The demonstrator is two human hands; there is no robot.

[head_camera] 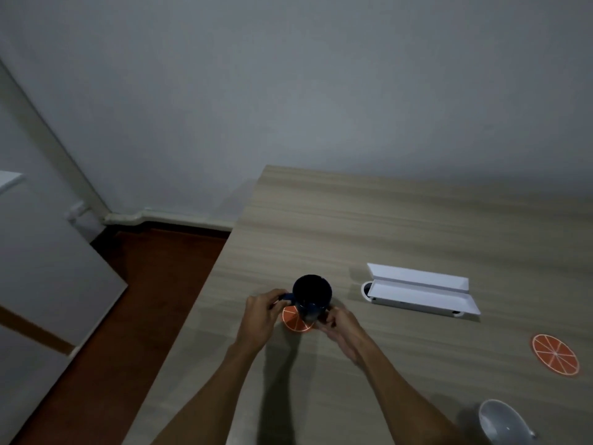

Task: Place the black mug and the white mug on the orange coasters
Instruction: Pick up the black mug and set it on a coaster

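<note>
The black mug (pixel 312 293) stands upright on an orange coaster (pixel 293 319) near the table's left edge, covering its far half. My left hand (pixel 261 316) pinches the mug's handle on its left side. My right hand (pixel 337 321) touches the mug's lower right side with its fingertips. A second orange coaster (pixel 555 354) lies bare at the right. The white mug (pixel 502 420) stands at the bottom right, nearer to me than that coaster.
An open white box (pixel 420 292) lies on the wooden table (pixel 385 226) behind and right of the black mug, over a round cable port. The table's left edge drops to a brown floor (pixel 144 300). A grey wall stands behind.
</note>
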